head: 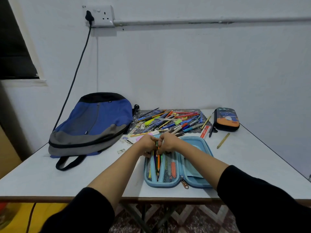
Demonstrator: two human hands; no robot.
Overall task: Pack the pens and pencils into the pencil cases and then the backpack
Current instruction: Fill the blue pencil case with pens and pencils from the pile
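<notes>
A light blue pencil case (193, 165) lies open on the table near the front edge. Its left half holds several pencils (158, 163) and pens behind mesh pockets. My left hand (146, 143) and my right hand (168, 142) meet over the far end of that half, fingers curled round the tops of a bunch of coloured pencils. A pile of loose pens and pencils (171, 121) lies on a dark mat behind the case. A blue and grey backpack (90, 125) lies flat at the left. A second, dark pencil case (226, 118) sits zipped at the back right.
A loose yellow pencil (223, 140) and a red ruler (205, 132) lie right of the open case. Erasers and small paper scraps (121, 150) lie between backpack and case. A black cable (74, 78) hangs from a wall socket behind the backpack.
</notes>
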